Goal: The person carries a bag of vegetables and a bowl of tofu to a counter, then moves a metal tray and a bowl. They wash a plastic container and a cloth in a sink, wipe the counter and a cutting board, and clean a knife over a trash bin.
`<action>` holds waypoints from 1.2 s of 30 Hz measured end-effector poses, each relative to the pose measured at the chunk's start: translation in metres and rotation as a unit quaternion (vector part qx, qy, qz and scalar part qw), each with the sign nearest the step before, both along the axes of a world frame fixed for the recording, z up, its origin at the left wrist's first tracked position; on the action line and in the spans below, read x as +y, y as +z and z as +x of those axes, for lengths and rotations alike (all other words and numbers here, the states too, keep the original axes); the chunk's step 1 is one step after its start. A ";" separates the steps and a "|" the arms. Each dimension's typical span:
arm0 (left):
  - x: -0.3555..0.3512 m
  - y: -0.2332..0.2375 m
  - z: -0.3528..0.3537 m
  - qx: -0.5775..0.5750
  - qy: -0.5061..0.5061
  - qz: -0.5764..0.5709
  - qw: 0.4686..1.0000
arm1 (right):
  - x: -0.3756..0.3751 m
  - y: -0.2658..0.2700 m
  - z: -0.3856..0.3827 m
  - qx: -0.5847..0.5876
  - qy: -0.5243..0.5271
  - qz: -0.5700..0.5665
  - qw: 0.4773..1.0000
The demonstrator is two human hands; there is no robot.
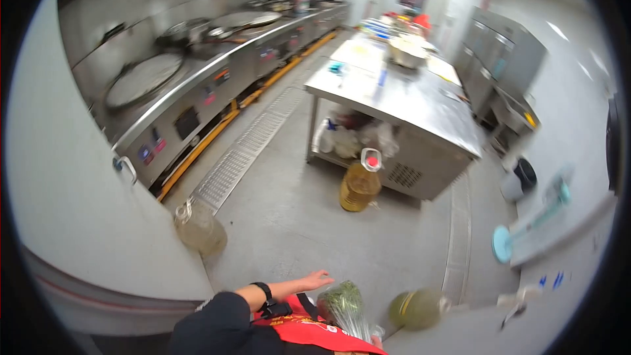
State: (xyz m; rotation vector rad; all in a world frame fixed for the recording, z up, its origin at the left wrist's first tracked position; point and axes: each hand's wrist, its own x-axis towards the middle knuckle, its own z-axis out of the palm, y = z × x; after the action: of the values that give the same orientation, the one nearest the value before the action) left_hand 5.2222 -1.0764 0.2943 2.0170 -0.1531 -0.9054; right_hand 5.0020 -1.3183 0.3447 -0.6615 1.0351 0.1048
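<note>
My left hand [318, 280] is stretched forward at the bottom middle, fingers apart and empty, with a black band on the wrist. Right of it, a clear plastic bag of green vegetables [343, 304] rests against my red apron [309, 329]. Only a small part of my right hand [376, 341] shows at the bag's lower end, and its fingers are mostly hidden. A round green container [415, 309] lies to the right of the bag. Farther ahead, a large bottle of yellow oil [360, 186] stands on the floor by the table.
A steel table [420, 108] with bowls and bags stands ahead. Stoves with woks [146, 80] line the left wall. A cloudy plastic jug [200, 230] is beside the open door [79, 177]. Bins [519, 181], a sink [516, 110] and a steel cabinet [503, 52] are right.
</note>
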 end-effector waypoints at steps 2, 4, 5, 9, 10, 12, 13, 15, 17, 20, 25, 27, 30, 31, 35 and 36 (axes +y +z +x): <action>-0.019 -0.040 0.036 0.028 -0.006 0.000 1.000 | -0.030 0.007 0.029 -0.004 0.009 -0.019 1.000; -0.039 -0.051 0.044 0.065 -0.036 0.012 0.997 | -0.049 0.012 0.042 -0.017 0.003 -0.033 0.999; -0.054 -0.048 0.050 0.096 -0.075 0.026 0.992 | -0.052 0.016 0.053 -0.018 -0.008 -0.033 0.999; -0.082 0.060 0.129 0.244 -0.120 -0.011 0.962 | -0.067 0.036 0.120 -0.032 -0.049 -0.051 0.997; -0.091 -0.008 0.134 0.191 -0.138 0.041 0.971 | -0.067 0.040 0.132 -0.023 -0.061 -0.054 0.996; -0.100 -0.036 0.148 0.213 -0.063 0.065 0.973 | -0.079 0.056 0.179 -0.002 -0.051 -0.042 0.998; -0.101 0.038 0.170 0.285 0.015 0.043 0.957 | -0.080 0.073 0.197 0.000 -0.082 -0.067 0.994; -0.098 0.070 0.197 0.397 0.094 -0.033 0.912 | -0.080 0.111 0.251 -0.034 -0.055 -0.114 0.991; -0.110 0.041 0.223 0.491 0.058 -0.136 0.859 | -0.095 0.143 0.295 -0.095 0.002 -0.148 0.984; -0.161 0.030 0.263 0.506 -0.003 -0.186 0.842 | -0.135 0.203 0.367 -0.167 0.047 -0.201 0.964; -0.269 0.065 0.321 0.511 -0.035 -0.301 0.805 | -0.215 0.277 0.466 -0.320 0.125 -0.266 0.901; -0.298 0.079 0.336 0.501 -0.036 -0.367 0.783 | -0.230 0.295 0.489 -0.358 0.145 -0.277 0.880; -0.370 0.107 0.375 0.459 -0.008 -0.456 0.762 | -0.281 0.337 0.538 -0.404 0.185 -0.297 0.845; -0.393 0.107 0.392 0.448 -0.004 -0.481 0.754 | -0.293 0.352 0.553 -0.423 0.194 -0.302 0.832; -0.439 0.134 0.449 0.358 0.026 -0.542 0.760 | -0.332 0.377 0.586 -0.414 0.218 -0.392 0.792; -0.451 0.146 0.459 0.330 0.035 -0.555 0.763 | -0.350 0.372 0.593 -0.424 0.212 -0.407 0.781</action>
State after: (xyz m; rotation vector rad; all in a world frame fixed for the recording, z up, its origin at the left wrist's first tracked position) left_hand 5.6816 -1.5272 0.4405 0.5429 -0.1573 -1.0568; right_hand 5.5947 -1.6682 0.7171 -1.5512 -0.0282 -0.2610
